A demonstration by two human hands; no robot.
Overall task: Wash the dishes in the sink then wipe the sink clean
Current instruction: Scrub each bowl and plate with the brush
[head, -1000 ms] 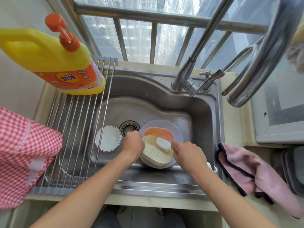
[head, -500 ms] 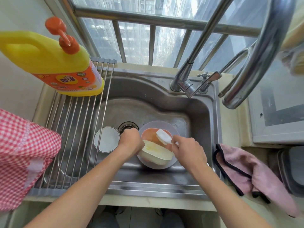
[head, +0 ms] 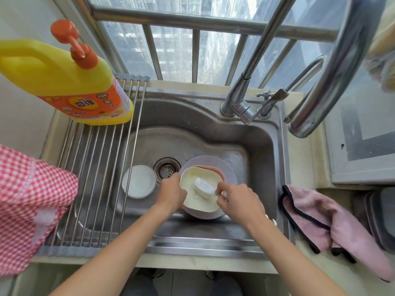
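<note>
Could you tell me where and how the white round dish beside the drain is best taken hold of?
Pinch the white round dish at its right rim, coming from above: it lies flat and the rack rods cross over its left edge.

The orange plate (head: 210, 168) shows only a sliver behind the cream dish (head: 192, 199). The brush's (head: 204, 185) handle is buried in the right hand (head: 238, 202). The checked cloth (head: 27, 201) and pink towel (head: 342, 227) run off the edges.

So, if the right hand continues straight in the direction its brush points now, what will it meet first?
The right hand points its white brush up-left across the cream bowl. Continuing, it would probably meet that bowl's far wall first, then the left hand gripping the rim; depth is unclear.
</note>
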